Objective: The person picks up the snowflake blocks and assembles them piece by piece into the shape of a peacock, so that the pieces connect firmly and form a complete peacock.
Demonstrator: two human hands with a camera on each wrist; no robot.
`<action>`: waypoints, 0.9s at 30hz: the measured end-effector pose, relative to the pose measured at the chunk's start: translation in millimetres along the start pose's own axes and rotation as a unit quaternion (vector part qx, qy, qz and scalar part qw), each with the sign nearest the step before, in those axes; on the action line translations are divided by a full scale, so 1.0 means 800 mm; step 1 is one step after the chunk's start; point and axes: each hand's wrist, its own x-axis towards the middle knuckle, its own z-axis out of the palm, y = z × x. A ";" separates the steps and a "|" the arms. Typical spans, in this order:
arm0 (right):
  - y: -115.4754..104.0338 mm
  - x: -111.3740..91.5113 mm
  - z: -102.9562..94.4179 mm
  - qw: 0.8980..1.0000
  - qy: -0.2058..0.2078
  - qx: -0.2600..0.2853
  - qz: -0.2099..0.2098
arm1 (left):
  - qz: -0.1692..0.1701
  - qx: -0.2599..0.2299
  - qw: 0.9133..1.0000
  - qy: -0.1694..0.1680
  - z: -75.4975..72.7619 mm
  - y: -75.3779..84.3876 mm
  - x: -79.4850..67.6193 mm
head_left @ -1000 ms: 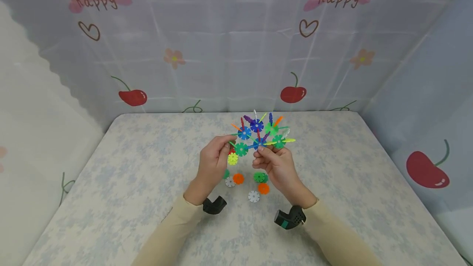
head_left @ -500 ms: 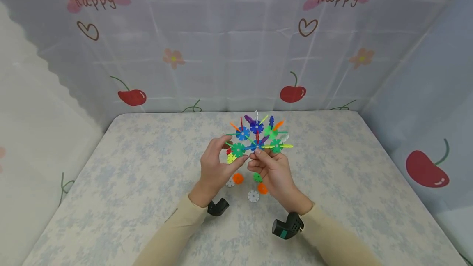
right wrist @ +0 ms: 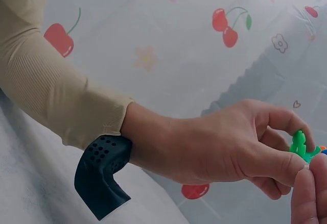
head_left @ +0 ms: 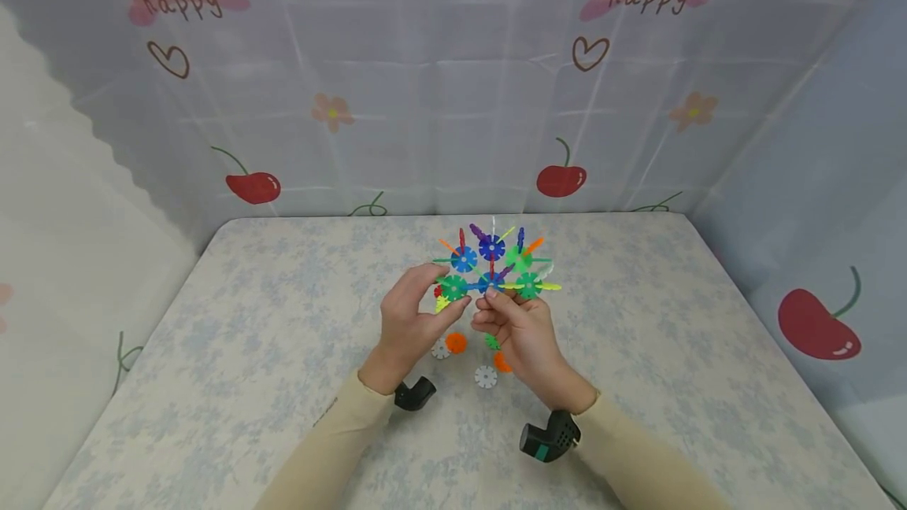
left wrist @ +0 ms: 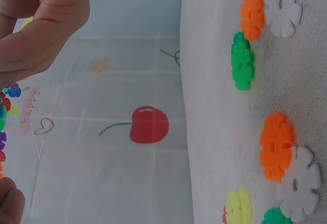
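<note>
A model built of small notched plastic discs (head_left: pixel 492 247), in blue, green, purple, red and other colours, is raised above the table. My right hand (head_left: pixel 517 329) pinches its lower middle, thumb over a blue disc. At its left end, my left hand (head_left: pixel 411 313) has index finger and thumb curled around the edges of a green disc (head_left: pixel 454 287). In the right wrist view the same left hand (right wrist: pixel 219 147) shows a green disc (right wrist: pixel 299 142) between finger and thumb. Only a strip of the model (left wrist: pixel 4 132) appears in the left wrist view, below the right hand (left wrist: pixel 46 30).
Loose discs lie on the patterned table (head_left: pixel 283 337) below the hands: orange (head_left: pixel 457 343), white (head_left: pixel 485 377), green (head_left: pixel 492 341), yellow (head_left: pixel 442 303) and red. Some overlap. Black cameras (head_left: pixel 551 437) sit on both wrists. A printed curtain (head_left: pixel 425 85) stands behind the table.
My left hand's thumb has swung down and right, away from the finger, to below the green disc. Both hands and the model have shifted slightly left and down.
</note>
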 end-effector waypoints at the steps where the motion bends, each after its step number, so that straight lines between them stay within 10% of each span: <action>1: 0.000 0.001 0.000 1.000 0.003 -0.001 -0.001 | -0.004 -0.002 1.000 -0.009 -0.001 0.000 0.000; 6: 0.000 0.008 -0.005 1.000 0.026 0.001 -0.009 | -0.066 -0.026 0.996 -0.058 -0.007 -0.006 0.003; 9: -0.004 0.013 -0.010 0.999 0.038 0.011 -0.021 | -0.163 -0.013 0.981 -0.103 -0.014 -0.017 0.003; 11: -0.007 0.016 -0.013 0.999 0.042 0.020 -0.026 | -0.262 0.020 0.949 -0.177 -0.019 -0.025 0.001; 13: -0.008 0.017 -0.016 0.998 0.046 0.026 -0.026 | -0.342 0.067 0.893 -0.285 -0.022 -0.033 -0.003; 15: -0.009 0.018 -0.017 0.998 0.049 0.026 -0.025 | -0.381 0.105 0.832 -0.389 -0.022 -0.041 -0.009; 17: -0.008 0.019 -0.019 0.998 0.046 0.023 -0.025 | -0.381 0.121 0.799 -0.450 -0.020 -0.048 -0.015; 27: -0.006 0.020 -0.020 0.999 0.031 0.011 -0.021 | -0.402 0.085 0.788 -0.458 -0.011 -0.055 -0.024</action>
